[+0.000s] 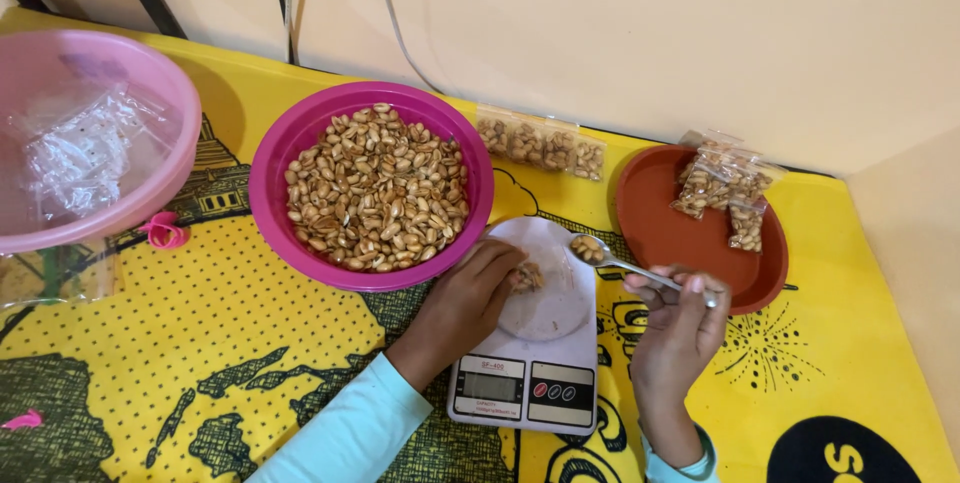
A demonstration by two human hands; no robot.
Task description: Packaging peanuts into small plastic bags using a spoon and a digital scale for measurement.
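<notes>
Steel spoon (630, 265) of peanuts, pinched in the right hand (675, 328) fingers, hovers over the kitchen scale (530, 343); left hand (465, 303) fingers clamp a small bag (528, 276) at the magenta bowl's (372, 186) five o'clock.

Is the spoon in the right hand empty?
No, the spoon held by the right hand carries a few peanuts in its bowl, above the white scale.
</notes>
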